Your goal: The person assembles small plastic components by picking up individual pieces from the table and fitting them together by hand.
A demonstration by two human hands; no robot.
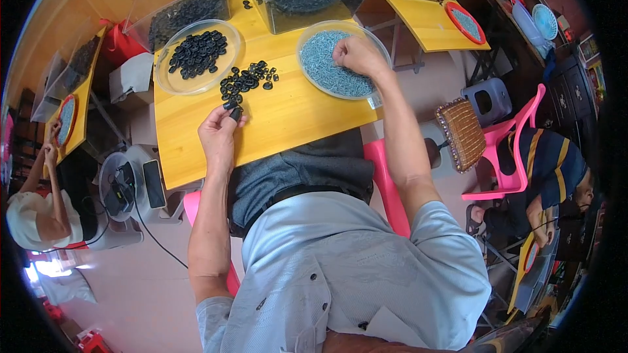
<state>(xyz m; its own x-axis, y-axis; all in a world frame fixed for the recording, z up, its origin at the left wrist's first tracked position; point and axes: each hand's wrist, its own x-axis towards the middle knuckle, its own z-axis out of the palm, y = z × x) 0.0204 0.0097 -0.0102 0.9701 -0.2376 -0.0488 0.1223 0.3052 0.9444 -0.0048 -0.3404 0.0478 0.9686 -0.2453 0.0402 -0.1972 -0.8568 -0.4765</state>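
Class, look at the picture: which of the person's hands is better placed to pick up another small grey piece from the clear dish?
Right. The right hand already rests in the dish of grey pieces; the left hand holds a black ring.

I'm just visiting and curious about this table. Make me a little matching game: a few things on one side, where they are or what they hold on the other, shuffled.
Things:
1. left hand
2. right hand
3. left round dish
4. loose black rings

Descriptions:
A. lying in a loose heap on the bare yellow table
B. resting in the dish of small pale blue-grey pieces
C. pinching one black ring at the fingertips
D. clear, holding a heap of black rings

Pairs: 1-C, 2-B, 3-D, 4-A
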